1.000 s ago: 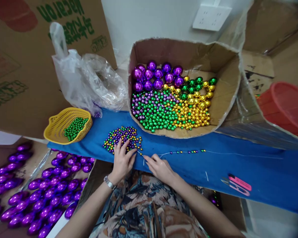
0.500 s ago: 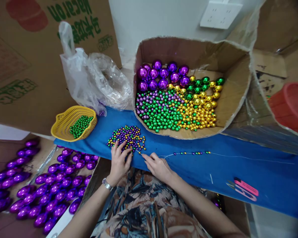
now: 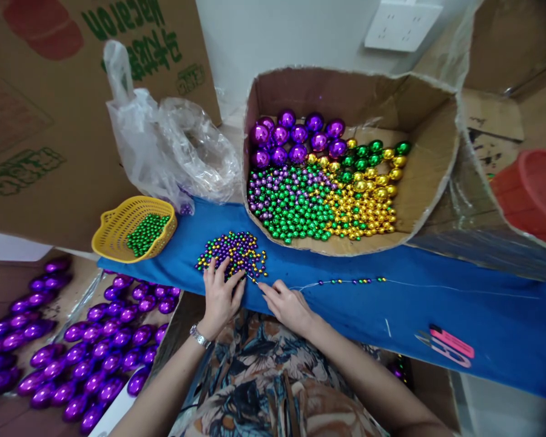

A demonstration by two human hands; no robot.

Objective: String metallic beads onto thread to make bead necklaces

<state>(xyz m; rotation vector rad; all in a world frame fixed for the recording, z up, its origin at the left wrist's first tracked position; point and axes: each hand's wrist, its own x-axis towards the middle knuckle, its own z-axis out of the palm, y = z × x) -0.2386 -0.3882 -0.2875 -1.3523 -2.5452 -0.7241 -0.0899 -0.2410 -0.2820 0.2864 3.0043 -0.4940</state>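
A pile of small purple, green and gold beads [image 3: 234,250] lies on the blue cloth [image 3: 346,315]. My left hand [image 3: 221,297], with a watch at its wrist, rests at the pile's near edge, fingers spread; its index finger is by the needle's tip. Pinched in my right hand [image 3: 287,306] is a thin needle [image 3: 251,278], pointing left toward the pile, with a gold bead or so on it. A pale thread [image 3: 437,291] runs right across the cloth, carrying a short row of strung beads [image 3: 355,281].
Behind the pile stands a cardboard box [image 3: 355,91] of larger beads. A yellow basket [image 3: 104,240] of green beads is at left, near a plastic bag [image 3: 136,133]. Pink-handled scissors [image 3: 450,352] and a pink cutter [image 3: 455,341] lie right. Big purple beads [image 3: 100,346] fill the lower left.
My left index finger and thumb have shifted slightly right, closer to the needle's tip. My right hand stays almost where it was, and the strung row has not moved.
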